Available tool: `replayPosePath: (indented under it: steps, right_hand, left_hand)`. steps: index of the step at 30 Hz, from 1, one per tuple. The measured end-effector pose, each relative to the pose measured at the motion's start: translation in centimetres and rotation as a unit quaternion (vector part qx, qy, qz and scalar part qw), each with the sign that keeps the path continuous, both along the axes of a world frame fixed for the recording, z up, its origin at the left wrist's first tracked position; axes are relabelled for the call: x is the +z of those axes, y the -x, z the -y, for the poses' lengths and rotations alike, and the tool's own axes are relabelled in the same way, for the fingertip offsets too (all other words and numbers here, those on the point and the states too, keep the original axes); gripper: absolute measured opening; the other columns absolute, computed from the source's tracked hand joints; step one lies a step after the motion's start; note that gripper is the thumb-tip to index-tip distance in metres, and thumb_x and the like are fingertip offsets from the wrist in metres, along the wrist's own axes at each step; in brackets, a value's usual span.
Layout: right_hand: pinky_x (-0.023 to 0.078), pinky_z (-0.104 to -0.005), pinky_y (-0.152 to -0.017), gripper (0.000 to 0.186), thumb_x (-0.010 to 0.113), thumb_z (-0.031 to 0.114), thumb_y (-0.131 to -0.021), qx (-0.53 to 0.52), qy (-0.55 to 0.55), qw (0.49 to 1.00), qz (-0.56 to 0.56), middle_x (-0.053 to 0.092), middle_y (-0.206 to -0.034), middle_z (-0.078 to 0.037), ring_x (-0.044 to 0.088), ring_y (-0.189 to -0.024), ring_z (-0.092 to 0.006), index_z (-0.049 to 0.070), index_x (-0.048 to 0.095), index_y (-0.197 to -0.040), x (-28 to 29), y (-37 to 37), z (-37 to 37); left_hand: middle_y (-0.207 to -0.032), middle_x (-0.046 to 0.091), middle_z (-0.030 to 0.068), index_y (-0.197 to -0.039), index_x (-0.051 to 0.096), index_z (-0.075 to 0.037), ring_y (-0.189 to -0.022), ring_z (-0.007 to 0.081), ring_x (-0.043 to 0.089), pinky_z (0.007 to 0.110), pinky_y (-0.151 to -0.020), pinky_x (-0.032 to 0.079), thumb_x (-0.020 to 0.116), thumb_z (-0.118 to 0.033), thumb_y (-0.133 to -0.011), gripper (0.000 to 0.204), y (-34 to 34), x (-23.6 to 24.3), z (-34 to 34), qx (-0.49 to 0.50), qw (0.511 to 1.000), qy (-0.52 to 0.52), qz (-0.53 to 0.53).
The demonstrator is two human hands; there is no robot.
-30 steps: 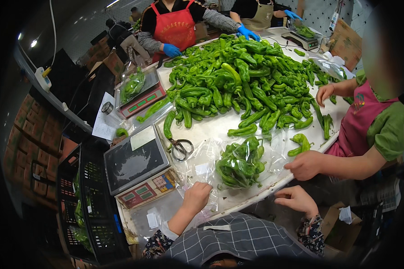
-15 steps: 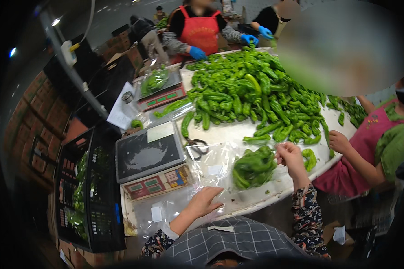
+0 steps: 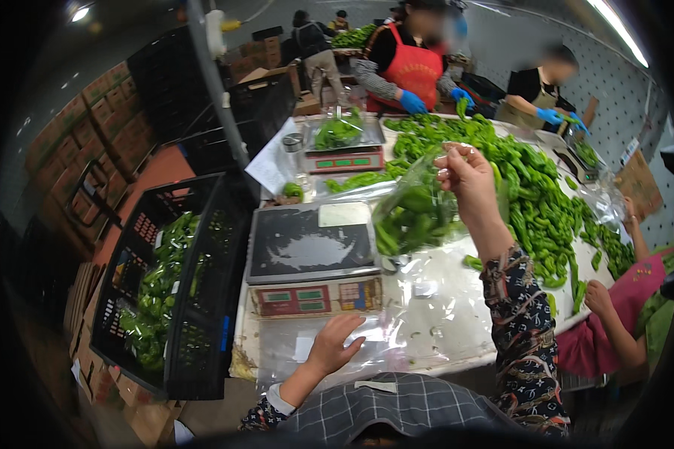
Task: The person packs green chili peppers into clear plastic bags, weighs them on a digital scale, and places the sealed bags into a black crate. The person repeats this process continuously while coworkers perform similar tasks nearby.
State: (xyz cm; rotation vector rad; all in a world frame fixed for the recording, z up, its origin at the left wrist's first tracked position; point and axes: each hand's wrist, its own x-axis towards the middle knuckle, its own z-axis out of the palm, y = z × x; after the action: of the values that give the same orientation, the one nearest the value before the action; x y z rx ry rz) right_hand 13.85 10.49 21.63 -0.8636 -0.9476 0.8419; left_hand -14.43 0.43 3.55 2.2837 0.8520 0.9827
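1 right hand (image 3: pixel 468 178), raised, fingers pinched on the gathered top of 1 clear bag of green peppers (image 3: pixel 410 217). Bag hangs above the bench (image 3: pixel 247 328), near the right edge of the closest scale; can't tell if its base touches. Clock directions from this bag.

1 left hand (image 3: pixel 333 346) at 7 o'clock: fingers loosely spread, released, over flat clear plastic bags (image 3: pixel 281 352); count and contact unclear.

Scales: 3. Near scale (image 3: pixel 307 247), dark worn plate, between 8 and 9. Red-fronted scale (image 3: pixel 344 161) at 10, bearing 1 bagged lot of peppers (image 3: pixel 341 133). Far scale (image 3: pixel 586 170) between 2 and 3.

1 loose pepper pile (image 3: pixel 535 191), roughly 2 to 3, too many to count. 1 lidded jar (image 3: pixel 293 153) and 1 white paper sheet (image 3: pixel 271 166), about 10.

Black plastic crate (image 3: pixel 195 337) between 8 and 9, bagged peppers inside, overlapping, not countable.

Co-workers around the bench: 3. Red apron (image 3: pixel 412 67) at 12, 2 blue gloves; beige apron between 1 and 2, 2 blue gloves; pink apron (image 3: pixel 595 340) at 4.
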Motion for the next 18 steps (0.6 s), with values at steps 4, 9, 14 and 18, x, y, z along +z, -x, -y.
replayPosePath:
  steps: [4, 9, 14, 18]
  right_hand:
    - [0.052, -0.0268, -0.057, 0.023, 0.046, 0.011, -0.090, 0.049, 0.082, 0.994, -0.050, 0.061, -0.093, -0.016, 0.063, -0.071, -0.0197, 0.001, 0.043, -0.111, -3.4, 6.8, -4.0]
    - [0.053, -0.0300, -0.065, 0.039, 0.046, 0.017, -0.092, 0.154, 0.184, 0.969, -0.056, 0.058, -0.104, -0.017, 0.061, -0.084, -0.0211, 0.001, 0.033, -0.125, -9.1, 13.4, -3.9]
    - [0.046, -0.0219, -0.059, 0.039, 0.047, 0.029, -0.091, 0.153, 0.226, 0.945, 0.182, 0.062, -0.098, -0.009, 0.059, -0.078, -0.0121, 0.003, 0.045, -0.120, -6.1, 11.9, -0.3]
    - [0.042, -0.0189, -0.062, 0.029, 0.052, 0.020, -0.088, -0.022, 0.101, 0.963, 0.248, 0.061, -0.093, -0.004, 0.055, -0.075, -0.0088, 0.004, 0.052, -0.113, -8.1, 6.7, 0.0]
  left_hand:
    - [-0.106, 0.059, 0.0129, -0.104, 0.059, -0.004, -0.101, 0.0309, 0.054, 0.038, -0.088, 0.041, 0.065, -0.012, -0.074, 0.032, 2.9, -0.3, -0.8, 0.040, 0.999, 0.008, 0.022]
    - [-0.107, 0.059, 0.0140, -0.104, 0.059, -0.003, -0.101, 0.0325, 0.053, 0.038, -0.086, 0.043, 0.062, -0.012, -0.076, 0.030, 5.5, -0.8, -1.8, 0.085, 0.995, 0.027, 0.046]
    - [-0.105, 0.059, 0.0150, -0.103, 0.059, -0.003, -0.097, 0.0323, 0.055, 0.037, -0.081, 0.045, 0.060, -0.007, -0.076, 0.027, 5.9, 0.3, -2.0, 0.122, 0.987, 0.050, 0.088]
    - [-0.099, 0.061, 0.0111, -0.099, 0.062, -0.003, -0.091, 0.0284, 0.058, 0.035, -0.077, 0.048, 0.060, 0.001, -0.069, 0.031, 3.7, 1.5, -2.2, 0.057, 0.986, -0.086, 0.129]
